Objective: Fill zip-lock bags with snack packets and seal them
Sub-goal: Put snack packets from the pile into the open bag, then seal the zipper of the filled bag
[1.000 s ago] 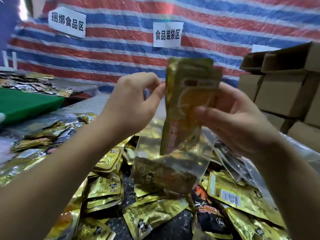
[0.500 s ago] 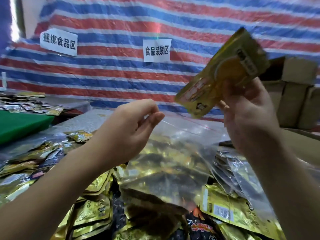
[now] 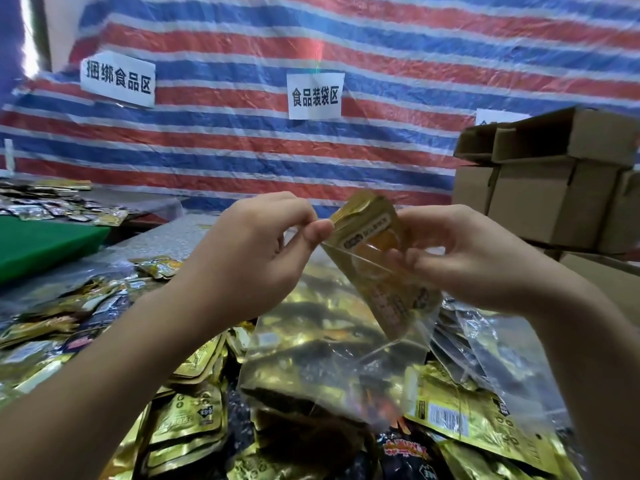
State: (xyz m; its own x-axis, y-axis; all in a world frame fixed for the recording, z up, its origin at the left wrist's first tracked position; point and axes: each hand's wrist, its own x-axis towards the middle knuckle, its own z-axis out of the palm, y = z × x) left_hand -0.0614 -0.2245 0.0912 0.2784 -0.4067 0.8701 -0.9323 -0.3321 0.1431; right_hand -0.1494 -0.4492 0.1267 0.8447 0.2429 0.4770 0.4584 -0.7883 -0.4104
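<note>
1. left hand (image 3: pixel 256 258) is pinching the clear plastic zip-lock bag (image 3: pixel 332 344) by its rim, holding the mouth open.
2. right hand (image 3: pixel 474 258) is gripping the gold foil snack packet (image 3: pixel 377 265), feeding it halfway in, above the packet-strewn bench (image 3: pixel 162 237).

half a second ago we held the gold snack packet (image 3: pixel 377 261) up high in our right hand (image 3: pixel 474 261), clear above the zip-lock bag (image 3: pixel 322 344). now we have brought it down and its lower end sits inside the bag's open mouth, tilted, its top leaning toward our left hand (image 3: pixel 256 258). our right hand has dropped level with the left and come in close to it. the left hand has risen a little with the bag's rim pinched in its fingers (image 3: pixel 320 230).
</note>
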